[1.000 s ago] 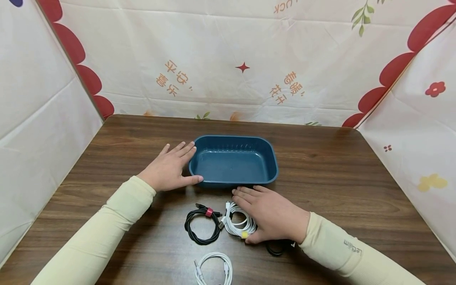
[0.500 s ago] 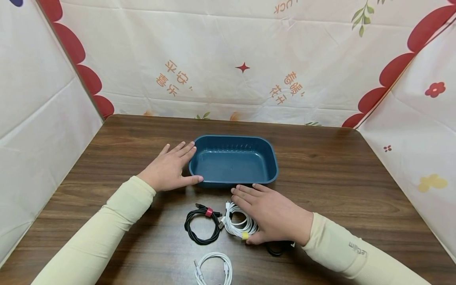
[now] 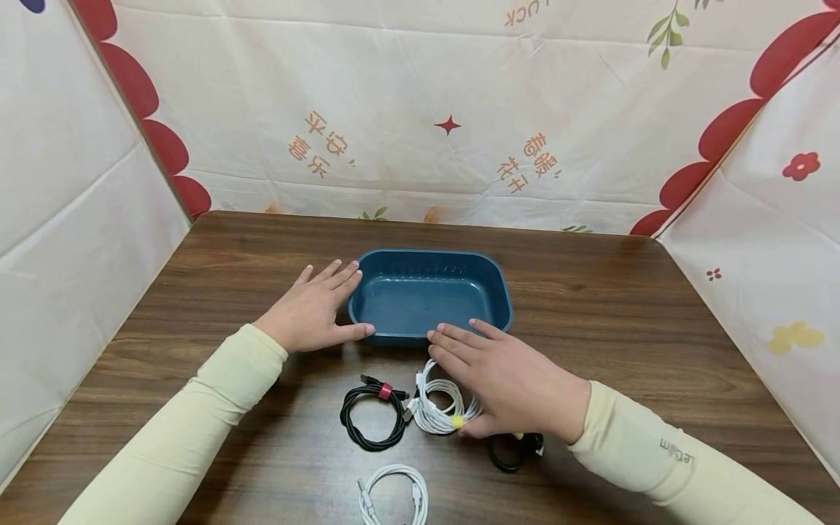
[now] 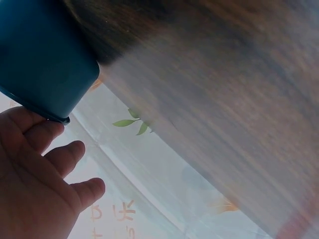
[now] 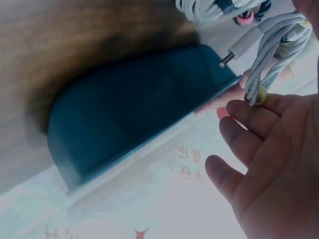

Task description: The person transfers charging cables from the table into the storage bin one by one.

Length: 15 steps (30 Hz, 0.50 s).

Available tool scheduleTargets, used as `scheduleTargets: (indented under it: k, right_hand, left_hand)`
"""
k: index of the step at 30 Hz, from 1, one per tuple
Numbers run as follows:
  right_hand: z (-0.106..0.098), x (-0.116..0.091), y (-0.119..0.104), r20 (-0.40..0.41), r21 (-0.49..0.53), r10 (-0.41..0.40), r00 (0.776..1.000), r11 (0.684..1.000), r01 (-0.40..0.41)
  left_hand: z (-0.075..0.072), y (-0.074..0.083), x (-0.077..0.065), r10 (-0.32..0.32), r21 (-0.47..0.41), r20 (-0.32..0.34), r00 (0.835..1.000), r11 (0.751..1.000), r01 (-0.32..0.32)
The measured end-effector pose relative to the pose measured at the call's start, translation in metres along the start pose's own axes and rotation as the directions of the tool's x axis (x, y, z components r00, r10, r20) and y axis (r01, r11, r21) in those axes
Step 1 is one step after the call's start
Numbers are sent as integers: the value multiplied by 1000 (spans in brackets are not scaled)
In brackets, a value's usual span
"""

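My left hand (image 3: pixel 308 313) rests spread at the left side of a blue plastic tray (image 3: pixel 423 306), its fingertips and thumb touching the rim. With thumb and fingertips, my right hand (image 3: pixel 508 379) pinches a coiled white cable (image 5: pixel 269 55), raised off the table just in front of the tray. A yellow tie (image 3: pixel 457 421) wraps the coil, and a metal plug sticks out in the right wrist view. Another white cable coil (image 5: pixel 197 10) lies below it, partly hidden in the head view. Left of it lies a black cable coil (image 3: pixel 374 445) with a red tie (image 3: pixel 385 391).
A further white cable coil (image 3: pixel 394 468) lies near the front of the wooden table (image 3: pixel 590 313). Right of the middle, partly beneath my right hand, is another black cable (image 3: pixel 507 467). Printed cloth (image 3: pixel 420 95) hangs behind the table and at both sides.
My right hand has risen and shifted slightly forward and right, lifting the white cable coil with it. More of the black cable at right shows. The left hand and tray stay put.
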State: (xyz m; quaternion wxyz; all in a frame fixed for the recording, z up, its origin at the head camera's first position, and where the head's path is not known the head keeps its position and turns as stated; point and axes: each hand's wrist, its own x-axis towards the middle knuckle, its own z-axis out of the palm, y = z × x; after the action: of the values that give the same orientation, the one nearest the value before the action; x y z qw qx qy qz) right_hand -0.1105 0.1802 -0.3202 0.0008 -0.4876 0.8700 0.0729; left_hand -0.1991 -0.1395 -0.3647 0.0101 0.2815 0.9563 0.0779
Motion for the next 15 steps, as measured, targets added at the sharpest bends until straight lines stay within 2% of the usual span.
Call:
scheduleTargets:
  k: [8, 15]
  right_hand:
    - [-12, 2, 10, -27, -48, -9, 1000, 999, 8]
    - [-17, 4, 17, -5, -77, -20, 1000, 997, 20]
  left_hand:
    - [0, 0, 0, 1, -8, -1, 1000, 1000, -1]
    - [-1, 1, -1, 1, -16, 4, 1000, 1000, -1]
